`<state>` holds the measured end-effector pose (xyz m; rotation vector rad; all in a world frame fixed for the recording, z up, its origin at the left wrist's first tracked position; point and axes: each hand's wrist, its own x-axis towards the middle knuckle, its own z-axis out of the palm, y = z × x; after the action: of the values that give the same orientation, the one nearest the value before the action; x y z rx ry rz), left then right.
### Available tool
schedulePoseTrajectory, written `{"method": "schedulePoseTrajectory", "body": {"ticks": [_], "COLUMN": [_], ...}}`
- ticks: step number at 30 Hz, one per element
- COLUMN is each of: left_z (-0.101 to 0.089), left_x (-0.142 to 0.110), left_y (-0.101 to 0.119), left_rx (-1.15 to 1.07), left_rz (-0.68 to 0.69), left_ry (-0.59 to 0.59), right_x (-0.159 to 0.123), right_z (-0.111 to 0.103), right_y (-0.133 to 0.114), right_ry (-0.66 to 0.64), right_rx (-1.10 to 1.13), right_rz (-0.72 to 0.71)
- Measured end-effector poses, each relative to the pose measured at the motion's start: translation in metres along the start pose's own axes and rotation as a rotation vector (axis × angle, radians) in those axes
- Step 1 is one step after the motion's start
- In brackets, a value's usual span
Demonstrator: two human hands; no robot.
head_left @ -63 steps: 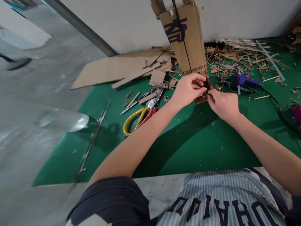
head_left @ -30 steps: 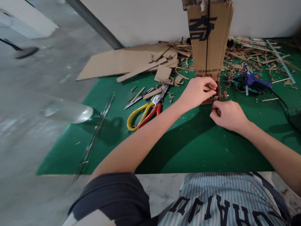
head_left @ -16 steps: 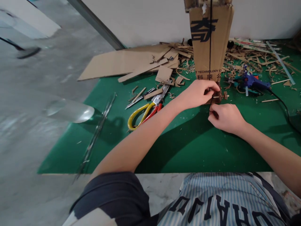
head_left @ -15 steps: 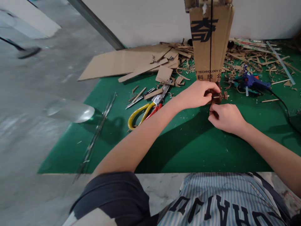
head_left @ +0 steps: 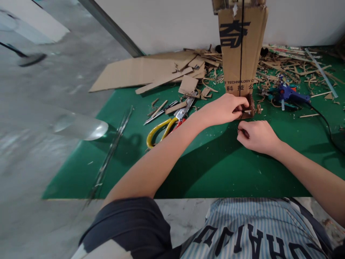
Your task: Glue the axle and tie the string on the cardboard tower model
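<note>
A tall cardboard piece (head_left: 239,46) with black print stands upright on the green mat (head_left: 215,162), with a black string (head_left: 242,54) running down its front. My left hand (head_left: 222,109) is closed on the cardboard's dark lower end (head_left: 250,104). Just below it my right hand (head_left: 257,136) is a fist pinching the loose end of the black string, pulled toward me.
Yellow-and-red scissors (head_left: 168,126) lie left of my hands, with a utility knife (head_left: 157,114) behind them. A blue glue gun (head_left: 289,95) and its black cable (head_left: 325,124) lie at the right. Cardboard sheets (head_left: 140,72) and scraps (head_left: 291,64) cover the mat's far side.
The cardboard piece went from tilted to upright. My right hand drew back from the cardboard's base toward me, pulling the string. My left hand stayed on the base.
</note>
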<state>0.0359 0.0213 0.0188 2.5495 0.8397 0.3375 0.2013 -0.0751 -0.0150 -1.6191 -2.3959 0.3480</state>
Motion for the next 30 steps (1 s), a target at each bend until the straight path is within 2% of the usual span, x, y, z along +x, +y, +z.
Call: {"method": "schedulePoseTrajectory", "body": {"ticks": [9, 14, 24, 27, 30], "left_z": [-0.003, -0.004, -0.002, -0.003, -0.002], "left_x": [-0.001, 0.000, 0.001, 0.001, 0.000], "left_y": [0.000, 0.001, 0.002, 0.003, 0.004], "left_rx": [0.007, -0.015, -0.018, -0.026, -0.066], "left_rz": [-0.007, -0.023, -0.048, -0.049, -0.044], "left_ry": [-0.016, -0.055, -0.044, -0.040, -0.034], "right_x": [-0.003, -0.004, -0.004, -0.006, -0.006], "right_z": [-0.002, -0.005, -0.011, -0.013, -0.012], "right_y": [0.002, 0.008, 0.017, 0.016, 0.015], "right_ry": [0.033, 0.006, -0.018, 0.017, 0.106], "right_rx": [0.107, 0.171, 0.299, 0.271, 0.201], "right_rz": [-0.076, -0.150, -0.288, -0.274, -0.202]}}
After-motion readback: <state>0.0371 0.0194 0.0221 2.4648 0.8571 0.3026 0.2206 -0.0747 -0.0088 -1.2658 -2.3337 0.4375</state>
